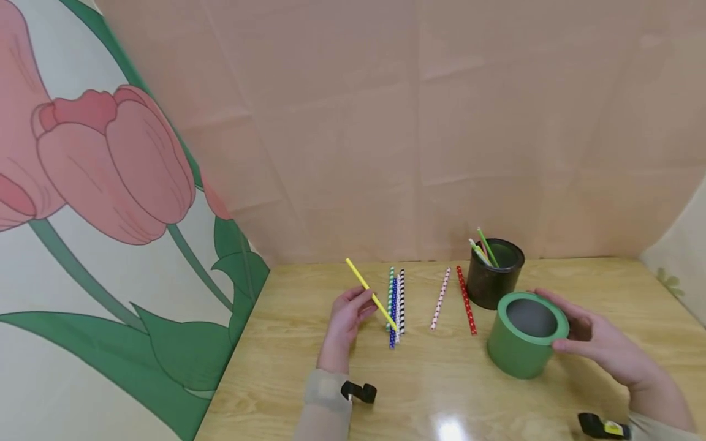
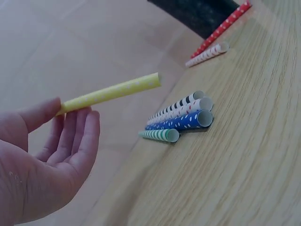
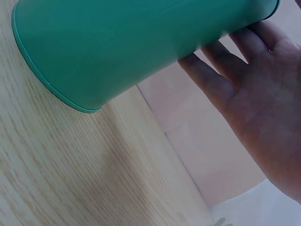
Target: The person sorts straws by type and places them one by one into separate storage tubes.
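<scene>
My left hand (image 1: 349,313) pinches a yellow paper straw (image 1: 361,280) with pale dots between thumb and fingers. The straw slants over a group of patterned straws: green-striped (image 2: 162,135), blue with white dots (image 2: 188,121), white with red marks (image 2: 200,104) and black-striped (image 1: 402,300). On the right, my right hand (image 1: 598,340) holds a green cylindrical container (image 1: 515,352) by its right side, thumb near the front of the rim and fingers behind. The container's opening faces up and its inside looks dark grey. In the right wrist view, fingertips touch its green wall (image 3: 108,42).
Behind the green container stands a black cylindrical holder (image 1: 491,285) with several straws or sticks (image 1: 488,248) leaning in it. A pink-patterned straw (image 1: 440,298) and a red dotted straw (image 1: 466,300) lie on the wooden table (image 1: 430,380). A pinkish cloth (image 1: 386,153) hangs behind the table.
</scene>
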`<state>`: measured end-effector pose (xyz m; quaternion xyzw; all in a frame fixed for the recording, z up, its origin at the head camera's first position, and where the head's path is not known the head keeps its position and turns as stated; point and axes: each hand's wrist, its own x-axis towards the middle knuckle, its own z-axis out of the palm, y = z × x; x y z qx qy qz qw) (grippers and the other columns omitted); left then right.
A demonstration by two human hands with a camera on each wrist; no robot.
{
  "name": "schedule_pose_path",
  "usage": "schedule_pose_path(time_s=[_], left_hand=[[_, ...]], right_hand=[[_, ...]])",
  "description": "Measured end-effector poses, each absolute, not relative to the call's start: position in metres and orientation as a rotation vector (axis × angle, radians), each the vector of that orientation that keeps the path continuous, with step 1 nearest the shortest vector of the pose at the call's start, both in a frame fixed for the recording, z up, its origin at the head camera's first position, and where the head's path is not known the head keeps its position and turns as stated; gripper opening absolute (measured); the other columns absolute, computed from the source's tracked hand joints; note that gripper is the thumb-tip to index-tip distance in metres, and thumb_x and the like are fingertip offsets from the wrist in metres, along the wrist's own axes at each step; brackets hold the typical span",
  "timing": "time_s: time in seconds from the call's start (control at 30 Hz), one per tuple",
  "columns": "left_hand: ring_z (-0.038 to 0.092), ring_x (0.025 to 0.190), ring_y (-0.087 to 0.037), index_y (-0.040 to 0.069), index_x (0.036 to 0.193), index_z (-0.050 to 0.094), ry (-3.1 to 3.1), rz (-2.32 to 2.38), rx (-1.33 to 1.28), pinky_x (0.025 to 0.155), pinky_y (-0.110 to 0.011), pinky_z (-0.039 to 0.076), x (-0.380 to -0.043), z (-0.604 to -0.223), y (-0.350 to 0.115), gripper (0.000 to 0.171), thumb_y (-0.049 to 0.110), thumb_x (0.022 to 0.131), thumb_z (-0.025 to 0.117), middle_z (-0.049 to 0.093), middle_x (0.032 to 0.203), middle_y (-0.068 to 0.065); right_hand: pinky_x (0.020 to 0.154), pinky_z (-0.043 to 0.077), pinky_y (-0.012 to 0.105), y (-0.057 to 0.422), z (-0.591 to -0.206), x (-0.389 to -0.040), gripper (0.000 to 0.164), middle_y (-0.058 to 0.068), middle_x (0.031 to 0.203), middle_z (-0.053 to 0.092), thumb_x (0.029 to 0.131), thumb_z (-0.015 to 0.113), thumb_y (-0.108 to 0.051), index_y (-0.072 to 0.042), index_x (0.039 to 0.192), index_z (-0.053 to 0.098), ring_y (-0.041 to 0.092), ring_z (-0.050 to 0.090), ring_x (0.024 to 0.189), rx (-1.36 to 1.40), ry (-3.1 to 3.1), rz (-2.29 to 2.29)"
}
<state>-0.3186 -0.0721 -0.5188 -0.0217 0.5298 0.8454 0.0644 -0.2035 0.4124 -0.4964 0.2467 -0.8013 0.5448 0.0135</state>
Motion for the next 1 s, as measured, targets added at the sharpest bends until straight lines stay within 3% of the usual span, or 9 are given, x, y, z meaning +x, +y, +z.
schedule_pose_path(time_s=[0.13,0.33,0.73,1.0], left_hand=[[0.076,0.093,-0.022,-0.003,0.110,0.067,1.612,2.546,-0.018,0.099,-0.047,0.061,-0.319,-0.520,-0.070,0.013,-0.005,0.098,0.071,0.077,0.105,-0.017],[0.076,0.091,-0.021,-0.007,0.116,0.065,1.609,2.552,-0.002,0.093,-0.041,0.064,-0.318,-0.519,-0.068,0.020,-0.008,0.097,0.072,0.075,0.100,-0.011],[0.076,0.091,-0.021,-0.006,0.118,0.066,1.629,2.539,0.004,0.098,-0.047,0.062,-0.312,-0.514,-0.057,0.024,-0.007,0.096,0.074,0.075,0.098,-0.009],[0.075,0.087,-0.018,-0.011,0.120,0.063,1.584,2.576,0.042,0.085,-0.032,0.066,-0.308,-0.504,-0.050,0.027,-0.011,0.094,0.072,0.075,0.095,-0.007]], right_hand=[[0.100,0.049,0.014,0.414,-0.502,-0.204,0.088,-0.003,0.157,0.056,0.093,0.064,0.019,-0.005,0.169,0.027,0.004,0.058,0.133,0.763,-2.479,1.726],[0.100,0.049,0.014,0.415,-0.505,-0.205,0.089,-0.004,0.158,0.055,0.091,0.065,0.019,-0.004,0.169,0.027,0.003,0.057,0.133,0.758,-2.476,1.723],[0.101,0.049,0.014,0.416,-0.506,-0.202,0.087,-0.004,0.160,0.053,0.092,0.064,0.020,-0.002,0.168,0.027,0.003,0.057,0.134,0.782,-2.474,1.719],[0.101,0.049,0.014,0.418,-0.506,-0.208,0.088,-0.002,0.159,0.055,0.092,0.063,0.020,-0.002,0.168,0.026,0.005,0.059,0.133,0.793,-2.478,1.733]])
